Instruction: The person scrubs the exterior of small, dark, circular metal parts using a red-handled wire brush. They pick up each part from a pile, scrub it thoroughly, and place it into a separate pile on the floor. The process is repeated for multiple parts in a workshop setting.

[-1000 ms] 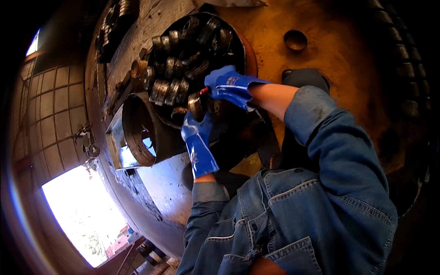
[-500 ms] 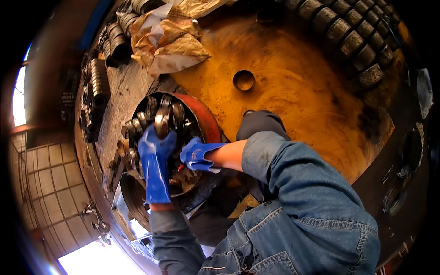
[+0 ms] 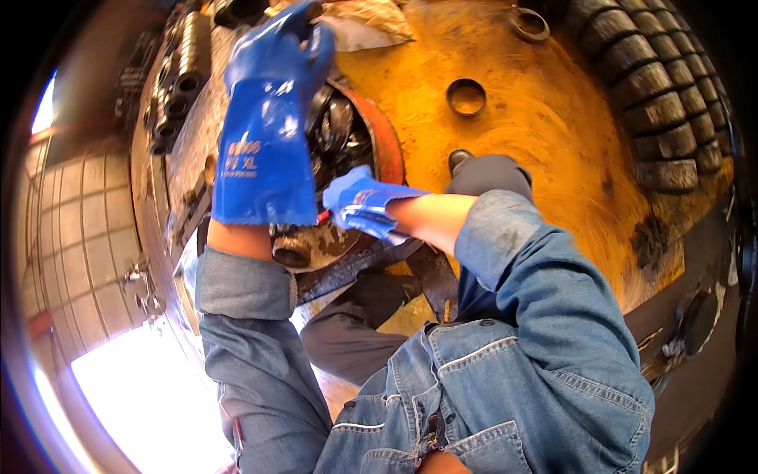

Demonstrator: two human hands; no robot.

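Observation:
My left hand [image 3: 278,59], in a long blue rubber glove, reaches over the far left side of a red-walled round drum [image 3: 385,142]. Its fingers are bent toward the thumb, around something dark that I cannot make out. In the drum lie dark, oily metal rings [image 3: 335,118], partly covered by the left glove. My right hand [image 3: 355,201], in a blue glove with its cuff folded back, is closed at the drum's near right rim. A small red piece [image 3: 323,217] sticks out from its fingers; the remainder is hidden.
Rows of stacked metal rings [image 3: 663,118] stand at the far right, with more ring stacks [image 3: 189,55] at the far left. A single ring [image 3: 466,97] lies on the orange-stained floor plate [image 3: 537,142], another ring [image 3: 530,25] beyond it. Crumpled paper [image 3: 367,24] lies past the drum.
My left hand has moved up and away from the rings in the drum to beyond its far left side. The right hand stays closed near the rim. The view has shifted.

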